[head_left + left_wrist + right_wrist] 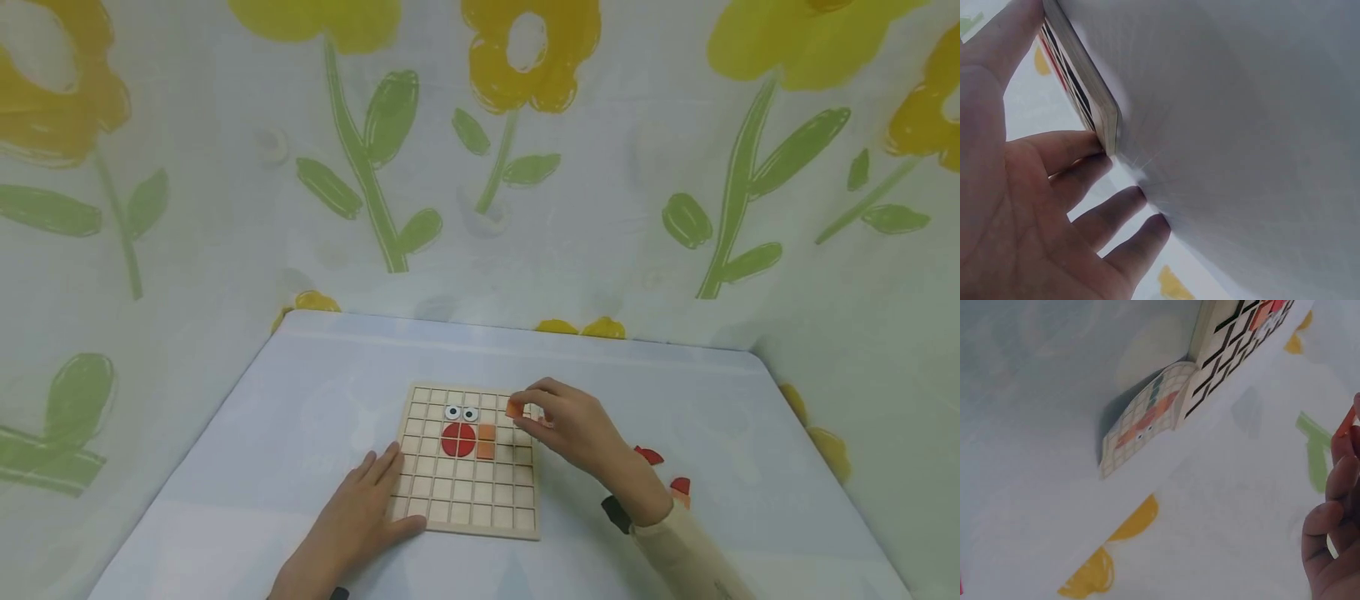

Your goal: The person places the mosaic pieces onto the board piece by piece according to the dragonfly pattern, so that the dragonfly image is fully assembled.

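A pale wooden grid board [461, 514] lies on the white table. Set in its squares are two eye tiles [461, 413], a red disc of quarter pieces [458, 440] and two orange square tiles [486, 442]. My left hand [360, 508] rests against the board's left side, fingers extended and thumb by the near edge; in the left wrist view its fingertips touch a board corner [1109, 125]. Between thumb and forefinger, my right hand [573, 425] pinches an orange tile [514, 409] above the board's upper right. The right wrist view shows that tile [1346, 422] edge-on.
Loose red pieces [649, 455] and an orange piece [681, 498] lie right of the board, near my right forearm. A curved picture card [1147, 419] with a printed grid pattern lies beside the board. Flowered cloth [585, 208] hangs behind the table.
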Available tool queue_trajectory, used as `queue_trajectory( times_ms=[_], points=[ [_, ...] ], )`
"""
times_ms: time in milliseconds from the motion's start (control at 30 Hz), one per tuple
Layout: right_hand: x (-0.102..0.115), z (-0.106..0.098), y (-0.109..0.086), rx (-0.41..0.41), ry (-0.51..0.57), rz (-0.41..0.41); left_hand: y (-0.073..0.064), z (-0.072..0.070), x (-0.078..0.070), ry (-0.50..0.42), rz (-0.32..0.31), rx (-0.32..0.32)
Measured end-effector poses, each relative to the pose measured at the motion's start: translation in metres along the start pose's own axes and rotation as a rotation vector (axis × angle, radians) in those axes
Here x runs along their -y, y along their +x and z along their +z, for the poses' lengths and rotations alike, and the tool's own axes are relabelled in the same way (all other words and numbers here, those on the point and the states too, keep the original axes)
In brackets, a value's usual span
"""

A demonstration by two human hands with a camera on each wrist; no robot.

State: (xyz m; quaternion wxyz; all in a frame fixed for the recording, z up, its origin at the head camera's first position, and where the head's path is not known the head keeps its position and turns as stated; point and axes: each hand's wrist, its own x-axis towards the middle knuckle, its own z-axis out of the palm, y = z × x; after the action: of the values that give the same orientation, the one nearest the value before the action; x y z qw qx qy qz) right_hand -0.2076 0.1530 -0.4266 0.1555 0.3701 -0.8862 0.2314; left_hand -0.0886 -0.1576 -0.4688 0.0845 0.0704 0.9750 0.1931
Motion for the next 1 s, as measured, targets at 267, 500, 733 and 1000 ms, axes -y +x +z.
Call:
queue_trajectory(
  times_ms=[267,500,733,1000],
  points=[
    [0.013,0.024,0.032,0.058,0.03,-0.077,0.001,0.002,0.0,-0.006,0.001,-0.006],
    [0.028,0.049,0.055,0.251,0.019,-0.05,0.0,0.001,0.001,-0.009,0.005,-0.009],
    [0.041,0.067,0.077,0.406,-0.047,-0.04,-0.001,-0.001,0.001,-0.03,0.014,0.001],
    [0.044,0.089,0.088,0.496,-0.097,-0.033,-0.002,-0.001,0.001,-0.04,0.023,-0.004]
  ],
)
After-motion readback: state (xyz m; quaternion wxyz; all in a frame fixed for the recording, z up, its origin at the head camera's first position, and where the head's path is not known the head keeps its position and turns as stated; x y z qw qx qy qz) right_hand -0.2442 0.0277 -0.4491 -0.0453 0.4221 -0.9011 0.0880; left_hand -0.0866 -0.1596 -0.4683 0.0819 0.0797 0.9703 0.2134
